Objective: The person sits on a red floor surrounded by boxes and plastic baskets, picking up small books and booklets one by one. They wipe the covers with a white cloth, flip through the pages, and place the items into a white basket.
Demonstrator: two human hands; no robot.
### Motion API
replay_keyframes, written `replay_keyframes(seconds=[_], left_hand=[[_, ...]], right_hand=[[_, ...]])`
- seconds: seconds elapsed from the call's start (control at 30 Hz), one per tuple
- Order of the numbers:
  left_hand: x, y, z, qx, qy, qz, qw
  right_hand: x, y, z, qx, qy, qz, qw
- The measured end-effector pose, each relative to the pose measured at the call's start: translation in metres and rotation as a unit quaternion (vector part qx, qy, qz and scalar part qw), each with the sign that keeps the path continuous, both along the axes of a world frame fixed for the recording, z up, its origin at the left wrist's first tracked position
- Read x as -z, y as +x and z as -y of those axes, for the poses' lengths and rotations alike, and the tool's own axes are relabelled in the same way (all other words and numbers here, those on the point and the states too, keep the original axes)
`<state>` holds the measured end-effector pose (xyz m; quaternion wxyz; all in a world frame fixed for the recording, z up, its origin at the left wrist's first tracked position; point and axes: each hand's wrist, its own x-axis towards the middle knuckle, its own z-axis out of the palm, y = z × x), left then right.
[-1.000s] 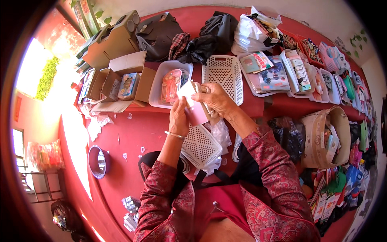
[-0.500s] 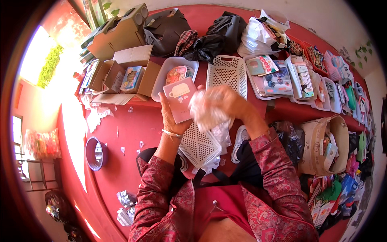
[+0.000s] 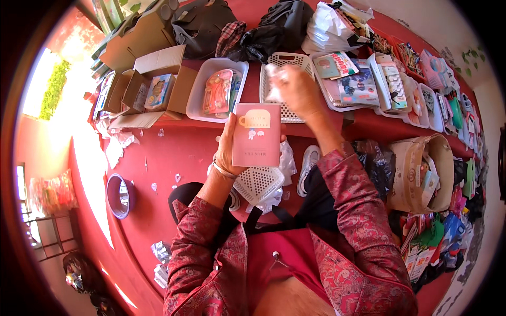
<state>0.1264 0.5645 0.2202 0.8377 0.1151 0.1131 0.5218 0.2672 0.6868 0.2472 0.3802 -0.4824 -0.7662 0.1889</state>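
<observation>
A pink notebook point(image 3: 257, 145) with a cup drawing on its cover stands nearly upright in my left hand point(image 3: 226, 146), thumb along its left edge. My right hand point(image 3: 300, 90) is up and apart from the notebook, in front of a white perforated basket point(image 3: 288, 59). Bunched in its fingers is a whitish cloth point(image 3: 274, 79), smeared by motion. Below the notebook a second white perforated basket point(image 3: 259, 184) lies between my legs, beside crumpled clear plastic point(image 3: 286, 160).
Along the raised red ledge stand an open cardboard box point(image 3: 174, 100), a white tub point(image 3: 196, 95) with pink packaged items, and a tray of booklets point(image 3: 358, 87). To the right is a round carton point(image 3: 421, 174); at left, a purple basin point(image 3: 121, 196). Plastic scraps litter the red floor.
My right hand has lifted the cloth off the notebook, up toward the far basket. The notebook has turned from tilted to nearly straight, its cover now fully showing.
</observation>
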Motion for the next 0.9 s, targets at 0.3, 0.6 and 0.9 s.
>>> replay_keyframes(seconds=[0.3, 0.6, 0.9], left_hand=[[0.018, -0.013, -0.011, -0.157, -0.024, 0.036, 0.987], [0.010, -0.023, -0.016, -0.246, -0.069, 0.000, 0.967], [0.012, -0.023, -0.016, -0.233, -0.059, -0.079, 0.967]], right_hand=[[0.000, 0.018, 0.003, -0.108, -0.202, -0.139, 0.963], [-0.015, -0.001, 0.059, -0.259, -0.008, 0.142, 0.955], [0.009, -0.013, 0.062, -0.263, 0.053, 0.137, 0.954]])
